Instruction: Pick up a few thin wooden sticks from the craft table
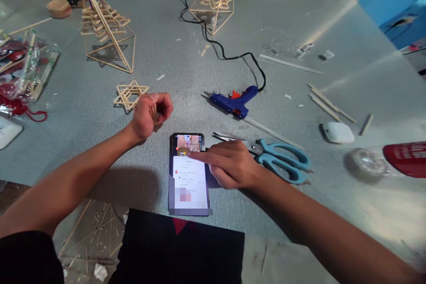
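A phone [189, 182] lies on the table near its front edge, its screen lit with text and a picture at the top. The index finger of my right hand [231, 164] is stretched over the upper screen, the other fingers curled. My left hand [151, 113] is closed around some short wooden sticks [154, 114], up and left of the phone. Beside it lies a small star-shaped frame of sticks [131, 95]. Blue-handled scissors [282, 159] lie partly behind my right hand. A blue glue gun [236, 101] rests above the phone.
Two pyramid-shaped stick frames [109, 40] [218, 6] stand at the back, the right one lit. A black cable [229, 58] runs to the glue gun. Plastic-wrapped sticks [33, 66] lie left; a white case [337, 132] and a red-labelled bottle [404, 159] are right.
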Available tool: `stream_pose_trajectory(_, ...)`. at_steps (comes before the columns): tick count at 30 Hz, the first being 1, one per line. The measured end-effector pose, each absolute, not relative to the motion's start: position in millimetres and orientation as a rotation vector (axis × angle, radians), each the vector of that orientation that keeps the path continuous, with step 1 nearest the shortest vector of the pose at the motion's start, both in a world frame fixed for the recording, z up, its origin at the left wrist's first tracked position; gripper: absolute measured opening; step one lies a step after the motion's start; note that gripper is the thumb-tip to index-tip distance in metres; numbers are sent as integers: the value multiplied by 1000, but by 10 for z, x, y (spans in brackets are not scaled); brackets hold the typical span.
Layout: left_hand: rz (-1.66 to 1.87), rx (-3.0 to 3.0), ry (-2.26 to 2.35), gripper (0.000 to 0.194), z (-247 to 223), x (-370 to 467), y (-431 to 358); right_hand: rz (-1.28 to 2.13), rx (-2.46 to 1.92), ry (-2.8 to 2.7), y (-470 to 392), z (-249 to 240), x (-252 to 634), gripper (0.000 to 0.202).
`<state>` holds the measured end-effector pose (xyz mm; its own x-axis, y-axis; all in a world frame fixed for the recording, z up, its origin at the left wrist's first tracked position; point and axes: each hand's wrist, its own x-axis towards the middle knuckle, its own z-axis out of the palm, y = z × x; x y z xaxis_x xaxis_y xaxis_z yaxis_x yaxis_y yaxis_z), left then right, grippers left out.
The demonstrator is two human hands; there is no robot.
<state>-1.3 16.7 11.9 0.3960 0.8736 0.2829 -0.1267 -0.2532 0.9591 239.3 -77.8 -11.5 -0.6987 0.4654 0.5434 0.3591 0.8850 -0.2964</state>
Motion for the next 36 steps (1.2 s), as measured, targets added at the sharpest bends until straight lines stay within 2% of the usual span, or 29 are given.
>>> stream_pose_trajectory(9, 1065, 1632, 668, 57, 99, -22, 91, 238, -534, -2310, -772, -118, 2412, 40)
stream_pose_trajectory(17, 1075, 1560, 671, 53, 124, -10, 85, 287, -383, -2226, -782, -116, 2404, 20)
stream_pose_trajectory(27, 888, 2014, 633, 41, 49, -95, 91, 292, -398, -2235, -780, -104, 2401, 21)
stream_pose_trajectory(32, 1012, 1905, 690, 41, 41, -100, 130, 290, -423, -2251, -781, -105, 2405, 24)
stream_pose_trajectory(36, 1071, 1656, 717, 52, 51, -86, 189, 282, -461, -2245, -782, -127, 2409, 26)
